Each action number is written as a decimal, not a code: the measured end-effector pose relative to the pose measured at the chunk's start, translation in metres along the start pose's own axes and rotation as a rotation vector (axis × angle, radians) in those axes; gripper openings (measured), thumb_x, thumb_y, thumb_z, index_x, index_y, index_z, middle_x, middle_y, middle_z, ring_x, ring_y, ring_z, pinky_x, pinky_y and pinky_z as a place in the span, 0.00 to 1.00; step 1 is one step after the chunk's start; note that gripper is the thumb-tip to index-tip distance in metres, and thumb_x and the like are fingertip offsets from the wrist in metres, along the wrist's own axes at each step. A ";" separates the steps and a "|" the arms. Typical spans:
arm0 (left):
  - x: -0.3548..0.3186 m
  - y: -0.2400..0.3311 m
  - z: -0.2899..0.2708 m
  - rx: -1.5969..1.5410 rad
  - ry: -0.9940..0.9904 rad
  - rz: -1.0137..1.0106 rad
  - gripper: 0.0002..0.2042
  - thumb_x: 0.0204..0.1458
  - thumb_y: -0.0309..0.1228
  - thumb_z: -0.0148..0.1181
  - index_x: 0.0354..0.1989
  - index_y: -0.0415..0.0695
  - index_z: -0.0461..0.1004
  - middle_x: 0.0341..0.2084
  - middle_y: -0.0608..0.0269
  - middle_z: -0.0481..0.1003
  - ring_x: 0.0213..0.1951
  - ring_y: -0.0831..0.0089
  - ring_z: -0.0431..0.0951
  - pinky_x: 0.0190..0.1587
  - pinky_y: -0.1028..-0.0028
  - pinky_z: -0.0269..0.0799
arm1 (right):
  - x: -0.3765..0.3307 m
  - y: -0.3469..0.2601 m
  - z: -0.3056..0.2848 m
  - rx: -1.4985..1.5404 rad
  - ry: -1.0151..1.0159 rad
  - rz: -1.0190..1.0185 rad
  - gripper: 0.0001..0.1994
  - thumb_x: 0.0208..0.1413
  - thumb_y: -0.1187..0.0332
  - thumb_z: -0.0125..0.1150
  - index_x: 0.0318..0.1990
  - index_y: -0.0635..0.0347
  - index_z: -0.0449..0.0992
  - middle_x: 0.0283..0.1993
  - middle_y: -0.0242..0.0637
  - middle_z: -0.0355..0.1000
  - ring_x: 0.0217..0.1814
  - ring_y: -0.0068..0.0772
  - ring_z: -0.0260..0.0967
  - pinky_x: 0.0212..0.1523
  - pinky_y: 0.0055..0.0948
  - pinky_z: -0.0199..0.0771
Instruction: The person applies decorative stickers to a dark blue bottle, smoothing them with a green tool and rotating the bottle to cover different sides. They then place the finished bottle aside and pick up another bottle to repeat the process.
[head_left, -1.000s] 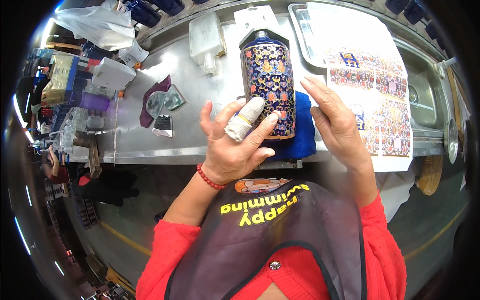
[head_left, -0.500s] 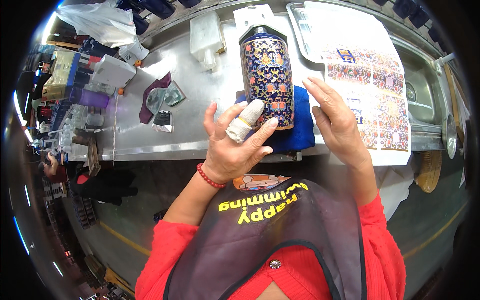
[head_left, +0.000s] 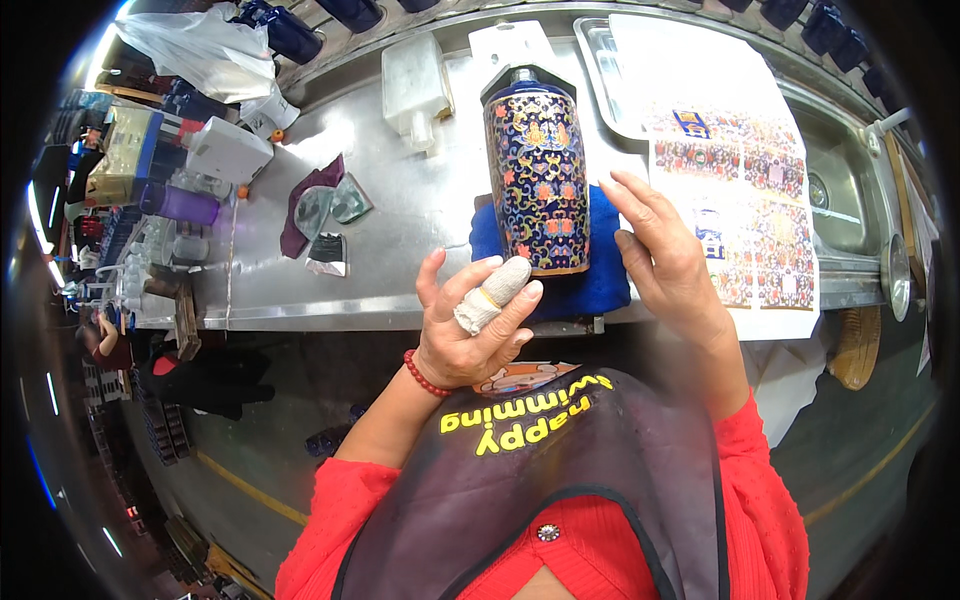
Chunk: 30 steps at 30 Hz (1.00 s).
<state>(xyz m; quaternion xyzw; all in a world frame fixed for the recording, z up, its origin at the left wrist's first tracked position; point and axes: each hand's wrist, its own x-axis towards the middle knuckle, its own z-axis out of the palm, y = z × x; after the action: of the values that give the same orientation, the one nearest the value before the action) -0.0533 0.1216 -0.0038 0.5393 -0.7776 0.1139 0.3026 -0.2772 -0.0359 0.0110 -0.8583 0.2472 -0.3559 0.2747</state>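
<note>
A dark blue bottle [head_left: 540,180] with a dense floral pattern in gold, red and light blue lies with its neck pointing away from me. Beneath its near end is a folded blue cloth [head_left: 600,285], and its neck end rests at a white notched stand [head_left: 512,42]. My left hand [head_left: 475,325] is at the bottle's near left corner, fingers apart and gripping nothing. A grey cloth cover with a yellowish band wraps one of its fingers; whether that fingertip touches the bottle I cannot tell. To the bottle's right, my right hand [head_left: 665,250] hovers with fingers spread, holding nothing.
Printed pattern sheets [head_left: 740,100] overlie a metal tray [head_left: 600,75] on the right, beside a sink [head_left: 835,190]. A clear bottle-shaped block [head_left: 412,85] stands back left. Scrapers on a purple cloth [head_left: 295,215] lie left. Boxes and a purple container [head_left: 180,203] crowd the far left.
My left hand has drawn back toward me, from over the bottle's lower part to its near end. My right hand stays open, almost in place.
</note>
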 end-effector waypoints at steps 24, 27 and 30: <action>0.033 -0.022 0.015 0.034 0.045 -0.209 0.40 0.41 0.44 0.75 0.65 0.44 0.69 0.56 0.52 0.74 0.59 0.49 0.68 0.71 0.45 0.42 | 0.048 -0.014 -0.013 -0.154 0.071 -0.411 0.18 0.43 0.80 0.70 0.45 0.61 0.77 0.36 0.38 0.72 0.35 0.43 0.70 0.36 0.39 0.69; 0.032 -0.024 0.018 0.015 0.059 -0.205 0.42 0.37 0.44 0.75 0.66 0.46 0.68 0.58 0.55 0.73 0.60 0.50 0.65 0.70 0.42 0.42 | 0.048 -0.020 -0.014 -0.109 -0.027 -0.488 0.15 0.42 0.77 0.70 0.41 0.57 0.80 0.37 0.34 0.72 0.37 0.38 0.69 0.38 0.36 0.69; 0.033 -0.024 0.016 0.006 0.054 -0.188 0.40 0.41 0.45 0.74 0.65 0.46 0.69 0.58 0.55 0.73 0.60 0.50 0.65 0.70 0.42 0.41 | 0.046 -0.020 -0.016 0.111 -0.075 -0.330 0.17 0.39 0.82 0.72 0.41 0.61 0.80 0.34 0.36 0.72 0.34 0.38 0.69 0.34 0.35 0.70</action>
<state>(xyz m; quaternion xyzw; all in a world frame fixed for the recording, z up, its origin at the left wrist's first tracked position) -0.0445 0.0788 -0.0008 0.6076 -0.7146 0.1019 0.3314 -0.2557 -0.0546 0.0558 -0.8835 0.0727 -0.3770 0.2685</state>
